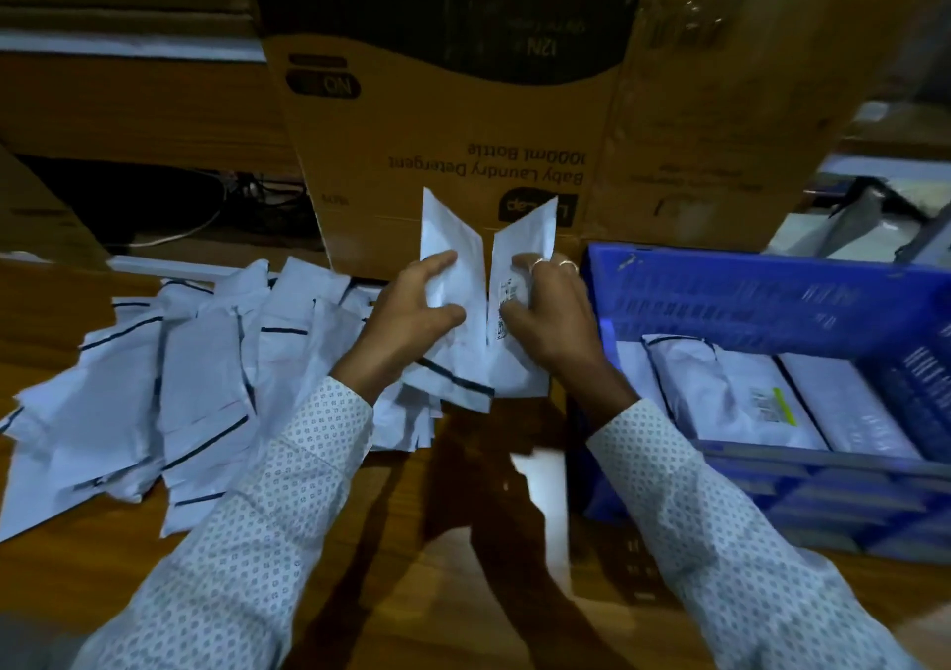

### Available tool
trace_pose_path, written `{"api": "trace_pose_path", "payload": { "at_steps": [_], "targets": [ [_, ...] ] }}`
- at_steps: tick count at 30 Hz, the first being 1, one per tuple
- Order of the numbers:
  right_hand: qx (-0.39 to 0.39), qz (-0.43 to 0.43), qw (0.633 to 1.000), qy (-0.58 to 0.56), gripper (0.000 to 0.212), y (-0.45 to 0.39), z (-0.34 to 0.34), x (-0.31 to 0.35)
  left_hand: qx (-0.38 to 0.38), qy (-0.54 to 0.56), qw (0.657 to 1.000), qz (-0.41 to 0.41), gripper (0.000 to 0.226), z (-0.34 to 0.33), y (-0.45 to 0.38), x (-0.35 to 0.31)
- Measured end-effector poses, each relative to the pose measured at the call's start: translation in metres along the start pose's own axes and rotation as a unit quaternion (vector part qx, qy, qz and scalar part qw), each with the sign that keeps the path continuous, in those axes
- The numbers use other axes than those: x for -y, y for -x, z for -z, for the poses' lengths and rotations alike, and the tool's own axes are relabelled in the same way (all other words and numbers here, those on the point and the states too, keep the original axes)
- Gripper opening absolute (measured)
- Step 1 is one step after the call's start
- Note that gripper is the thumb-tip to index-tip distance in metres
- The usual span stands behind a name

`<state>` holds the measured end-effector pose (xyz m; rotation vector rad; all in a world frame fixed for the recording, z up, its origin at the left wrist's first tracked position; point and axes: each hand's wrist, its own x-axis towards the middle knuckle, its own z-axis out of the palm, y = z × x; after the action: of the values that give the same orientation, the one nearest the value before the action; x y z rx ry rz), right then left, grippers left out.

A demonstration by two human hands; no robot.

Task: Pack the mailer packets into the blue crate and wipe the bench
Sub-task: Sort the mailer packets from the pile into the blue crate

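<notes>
Packing is under way: left hand (411, 309) and right hand (545, 309) each grip a mailer packet (453, 237) upright; next, both go right into the blue crate (746, 299).

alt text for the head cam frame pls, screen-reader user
Two hands hold white mailer packets upright above a wooden bench, the left hand gripping one packet and the right hand another. A loose pile of packets lies to the left; a blue crate on the right already holds several, with cardboard boxes behind.
</notes>
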<state>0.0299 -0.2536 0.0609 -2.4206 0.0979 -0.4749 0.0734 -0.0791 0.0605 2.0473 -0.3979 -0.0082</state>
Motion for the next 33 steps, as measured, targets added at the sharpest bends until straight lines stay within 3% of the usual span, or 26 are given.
{"api": "trace_pose_path", "payload": {
  "at_steps": [7,13,21,25,33],
  "targets": [
    [-0.022,-0.013,1.0,-0.009,0.046,-0.011,0.107,-0.048,0.025,0.057,0.996,-0.064,0.049,-0.044,0.002,-0.098],
    [0.005,-0.053,0.997,-0.05,0.039,-0.008,0.176,-0.116,0.068,0.086,0.993,-0.046,0.05,-0.105,0.0,-0.147],
    [0.043,-0.112,0.989,-0.087,0.036,0.004,0.225,-0.208,0.108,0.126,0.986,0.031,0.056,-0.204,-0.009,-0.158],
    [0.049,-0.134,0.988,-0.055,0.033,0.008,0.242,-0.249,0.127,0.107,0.985,0.054,0.06,-0.244,-0.016,-0.158],
    [0.139,-0.171,0.972,0.079,0.039,0.013,0.265,-0.319,0.182,0.044,0.979,0.075,0.051,-0.312,-0.036,-0.163]
  ]
}}
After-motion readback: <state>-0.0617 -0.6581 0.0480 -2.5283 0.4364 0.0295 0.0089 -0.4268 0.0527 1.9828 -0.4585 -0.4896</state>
